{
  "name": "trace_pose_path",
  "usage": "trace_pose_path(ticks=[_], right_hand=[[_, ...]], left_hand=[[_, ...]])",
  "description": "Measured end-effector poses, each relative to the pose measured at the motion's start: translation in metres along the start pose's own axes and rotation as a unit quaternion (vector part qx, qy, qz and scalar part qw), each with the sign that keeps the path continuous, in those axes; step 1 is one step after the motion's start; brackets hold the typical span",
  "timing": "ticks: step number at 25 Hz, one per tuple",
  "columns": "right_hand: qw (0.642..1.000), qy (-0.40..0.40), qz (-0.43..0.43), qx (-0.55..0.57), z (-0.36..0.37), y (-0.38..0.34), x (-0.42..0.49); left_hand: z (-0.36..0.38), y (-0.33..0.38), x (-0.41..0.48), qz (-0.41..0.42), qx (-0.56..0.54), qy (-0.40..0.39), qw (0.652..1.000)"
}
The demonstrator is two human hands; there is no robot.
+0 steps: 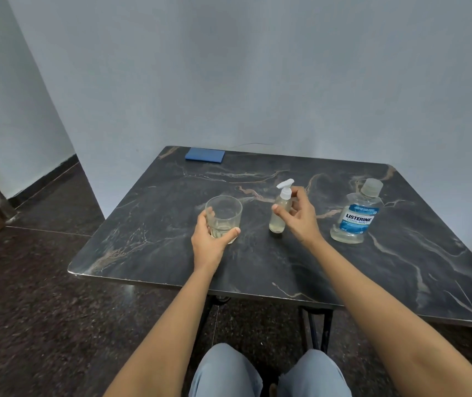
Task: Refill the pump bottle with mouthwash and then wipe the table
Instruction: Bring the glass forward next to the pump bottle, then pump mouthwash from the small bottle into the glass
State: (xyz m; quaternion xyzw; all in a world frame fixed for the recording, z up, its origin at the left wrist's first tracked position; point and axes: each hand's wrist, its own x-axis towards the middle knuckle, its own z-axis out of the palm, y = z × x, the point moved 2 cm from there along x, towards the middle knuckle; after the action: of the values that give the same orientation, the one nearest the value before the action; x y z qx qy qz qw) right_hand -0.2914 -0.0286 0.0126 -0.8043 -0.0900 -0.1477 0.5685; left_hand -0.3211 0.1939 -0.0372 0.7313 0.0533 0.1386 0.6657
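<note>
The pump bottle (278,222) stands upright near the middle of the dark, marble-patterned counter (286,267), its white pump head on and pale yellowish liquid filling most of its clear body. The right hand (300,219) is just right of it, thumb in front of the body and fingers curved up by the pump neck; the grip looks loose and half spread, and I cannot tell whether it touches the bottle. Left of the pump bottle, the left hand (209,239) wraps its grip round a clear glass tumbler (223,216) that rests on the counter with a little pale liquid at the bottom. Right of the pump bottle, apart from both hands, stands 1 capped Listerine Cool Mint bottle (356,216). Far behind and left of the pump bottle, a folded blue cloth (205,155) lies at the counter's corner.
</note>
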Motion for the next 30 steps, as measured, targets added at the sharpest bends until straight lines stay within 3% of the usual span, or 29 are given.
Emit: trace_pose_path(ticks=[5, 11, 18, 30], right_hand=[[0.993, 0.052, -0.092, -0.052, 0.011, -0.03, 0.016], [0.967, -0.126, -0.161, -0.154, 0.03, -0.045, 0.02], [0.941, -0.204, -0.182, -0.199, 0.045, -0.041, 0.011], [0.939, -0.168, -0.19, -0.23, 0.056, -0.033, 0.016]], left_hand=[[0.001, -0.001, 0.002, 0.005, 0.002, -0.006, 1.0], [0.0, -0.004, 0.003, 0.009, -0.003, -0.004, 1.0], [0.0, -0.004, 0.004, 0.014, -0.001, -0.008, 1.0], [-0.001, 0.003, 0.001, 0.014, 0.018, -0.004, 1.0]])
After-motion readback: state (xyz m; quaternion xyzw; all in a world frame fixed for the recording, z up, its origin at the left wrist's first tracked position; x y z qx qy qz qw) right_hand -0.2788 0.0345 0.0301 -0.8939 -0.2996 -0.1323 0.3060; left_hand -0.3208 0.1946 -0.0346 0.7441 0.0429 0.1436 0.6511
